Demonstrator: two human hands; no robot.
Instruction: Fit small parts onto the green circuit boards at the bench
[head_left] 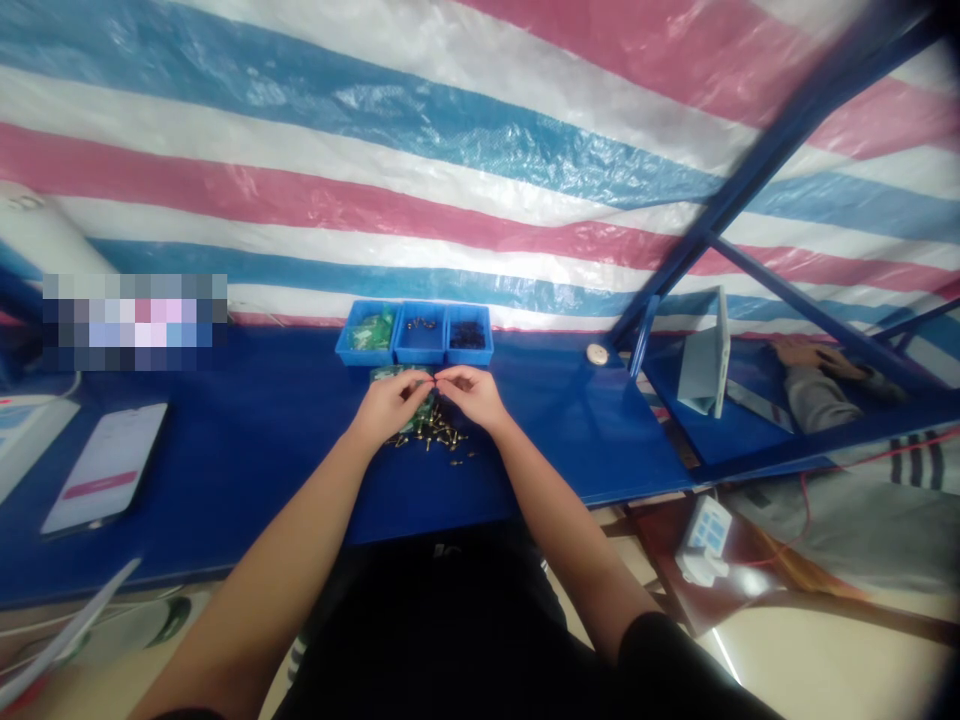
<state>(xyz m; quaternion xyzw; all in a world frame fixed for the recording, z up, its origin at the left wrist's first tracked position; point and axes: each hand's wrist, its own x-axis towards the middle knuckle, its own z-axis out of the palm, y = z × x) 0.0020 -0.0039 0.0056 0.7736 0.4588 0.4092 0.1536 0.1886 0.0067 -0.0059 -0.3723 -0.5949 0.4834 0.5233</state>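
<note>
Left hand and right hand are held tip to tip above the blue worktop. Thumb and forefinger of each are drawn together, pinching a tiny part between the two hands; its type is too small to determine. Loose brass-coloured parts lie heaped on the worktop just below the fingers. Beyond the hands, three blue plastic bins stand in a row: left, green plastic packaging; middle, few small metal parts; right, dark small parts.
</note>
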